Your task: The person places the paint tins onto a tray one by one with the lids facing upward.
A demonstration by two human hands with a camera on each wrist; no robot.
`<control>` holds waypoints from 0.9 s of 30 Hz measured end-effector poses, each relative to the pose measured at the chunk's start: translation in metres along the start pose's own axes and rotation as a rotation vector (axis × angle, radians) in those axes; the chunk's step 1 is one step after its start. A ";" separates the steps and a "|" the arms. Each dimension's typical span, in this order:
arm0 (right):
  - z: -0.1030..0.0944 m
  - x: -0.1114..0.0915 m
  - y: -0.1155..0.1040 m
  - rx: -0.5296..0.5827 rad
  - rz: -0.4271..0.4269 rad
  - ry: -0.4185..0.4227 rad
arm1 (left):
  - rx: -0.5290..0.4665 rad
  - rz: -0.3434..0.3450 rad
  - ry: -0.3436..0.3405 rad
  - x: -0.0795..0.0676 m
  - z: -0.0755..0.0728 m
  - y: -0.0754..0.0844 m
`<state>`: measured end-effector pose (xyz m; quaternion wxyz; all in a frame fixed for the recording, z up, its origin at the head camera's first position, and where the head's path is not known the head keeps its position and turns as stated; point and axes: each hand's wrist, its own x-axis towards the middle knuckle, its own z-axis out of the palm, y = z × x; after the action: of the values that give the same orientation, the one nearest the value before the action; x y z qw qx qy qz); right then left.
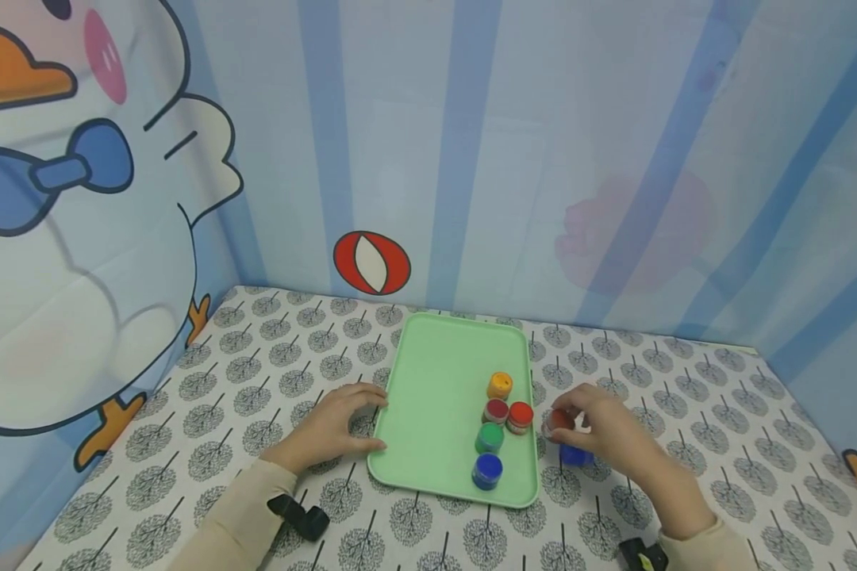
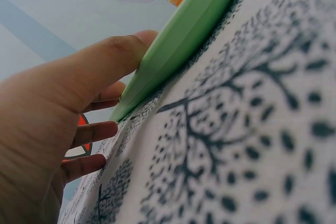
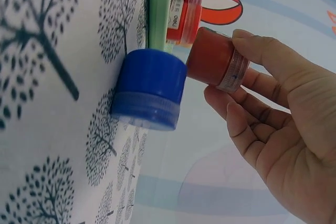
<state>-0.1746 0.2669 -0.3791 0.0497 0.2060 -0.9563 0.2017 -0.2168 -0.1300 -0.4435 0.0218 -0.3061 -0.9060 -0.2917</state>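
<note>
My right hand point(image 1: 614, 434) pinches a small reddish-brown paint jar point(image 3: 211, 57) by its clear end, between thumb and fingers. The jar is held up off the cloth, just beyond the right rim of the green tray point(image 1: 436, 357). A blue-capped jar point(image 3: 149, 88) stands on the cloth close by, partly behind the right hand in the head view. At the tray's left side, my left hand point(image 1: 332, 428) has its thumb point(image 2: 123, 51) touching the rim, its fingers spread and loosely bent.
On the tray's right half stand several jars: an orange one point(image 1: 500, 385), a dark red one point(image 1: 496, 410), a bright red one point(image 1: 520, 416), a green one point(image 1: 489, 438) and a blue one point(image 1: 487, 471). A tree-patterned cloth point(image 1: 257, 373) covers the table. A printed curtain point(image 1: 400, 143) hangs behind.
</note>
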 end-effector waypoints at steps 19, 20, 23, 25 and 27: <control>0.020 0.003 -0.029 0.018 -0.059 -0.079 | 0.005 0.004 0.000 0.000 0.001 -0.001; 0.021 0.003 -0.030 0.020 -0.060 -0.078 | 0.007 0.004 0.000 0.000 0.001 -0.001; 0.023 0.004 -0.032 0.020 -0.057 -0.081 | 0.010 0.006 -0.001 0.000 0.001 -0.001; 0.025 0.004 -0.033 0.016 -0.054 -0.085 | 0.007 0.006 0.000 0.000 0.001 0.000; 0.027 0.005 -0.033 0.000 -0.052 -0.087 | 0.008 0.010 0.001 0.000 0.000 0.000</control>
<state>-0.1653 0.2267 -0.3905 0.0131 0.2393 -0.9519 0.1911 -0.2165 -0.1299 -0.4437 0.0252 -0.3103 -0.9056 -0.2880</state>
